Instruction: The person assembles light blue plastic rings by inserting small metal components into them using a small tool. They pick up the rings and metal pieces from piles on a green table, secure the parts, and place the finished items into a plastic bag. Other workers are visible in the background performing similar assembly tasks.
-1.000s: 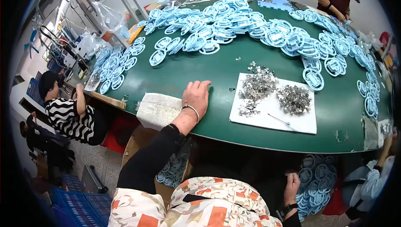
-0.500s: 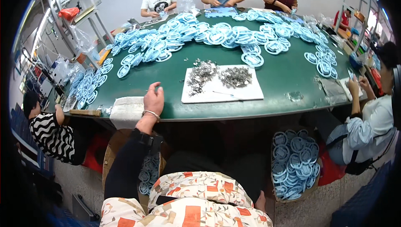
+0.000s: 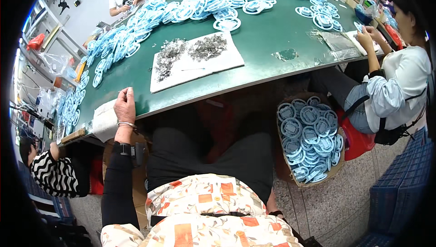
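My left hand (image 3: 125, 107) is at the table's front edge, beside a white cloth pad (image 3: 105, 121). Its fingers are curled and the thumb lies close to the index finger; whatever they may hold is too small to make out. A bracelet circles that wrist, above a black sleeve. To the right of this hand is a white board (image 3: 231, 56) bearing two heaps of small metal pieces (image 3: 206, 48) and a thin stick. Only a sliver of my right hand (image 3: 271, 203) shows low beside my right thigh, its fingers hidden.
Light-blue ring-shaped plastic parts (image 3: 193, 7) lie piled across the green table (image 3: 259, 42). A carton (image 3: 309, 183) of similar parts stands on the floor to my right. People sit at the left and right sides and work at the far side. Clear plastic film (image 3: 286, 55) lies near the front edge.
The view has turned toward the right and down, so the table and board appear farther left. My left hand stays by the cloth pad, its fingers still curled.
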Action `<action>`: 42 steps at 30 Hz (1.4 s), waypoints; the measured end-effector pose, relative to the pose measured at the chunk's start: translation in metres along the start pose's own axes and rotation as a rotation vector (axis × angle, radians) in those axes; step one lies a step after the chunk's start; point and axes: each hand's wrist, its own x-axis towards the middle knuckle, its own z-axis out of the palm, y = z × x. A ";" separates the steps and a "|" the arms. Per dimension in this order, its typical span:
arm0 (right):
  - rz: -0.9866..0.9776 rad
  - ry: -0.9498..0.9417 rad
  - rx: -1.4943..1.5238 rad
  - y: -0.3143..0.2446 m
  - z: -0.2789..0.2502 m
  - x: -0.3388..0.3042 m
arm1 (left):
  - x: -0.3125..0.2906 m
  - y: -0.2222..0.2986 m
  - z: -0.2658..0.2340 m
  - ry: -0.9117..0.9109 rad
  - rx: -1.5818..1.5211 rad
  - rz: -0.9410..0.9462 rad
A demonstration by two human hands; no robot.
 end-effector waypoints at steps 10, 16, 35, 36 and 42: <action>-0.110 -0.042 -0.257 -0.030 0.016 -0.006 | -0.001 0.008 -0.006 -0.023 0.072 -0.026; 0.115 -0.029 0.037 -0.022 0.012 -0.004 | -0.006 0.006 -0.003 -0.007 0.020 0.012; 0.337 0.039 -0.433 -0.183 0.075 0.089 | -0.004 0.040 -0.009 -0.219 0.078 -0.041; 0.331 0.040 -0.474 -0.195 0.083 0.099 | -0.001 0.043 -0.010 -0.257 0.099 -0.072; 0.324 0.034 -0.614 -0.254 0.114 0.148 | 0.001 0.045 -0.013 -0.365 0.215 -0.155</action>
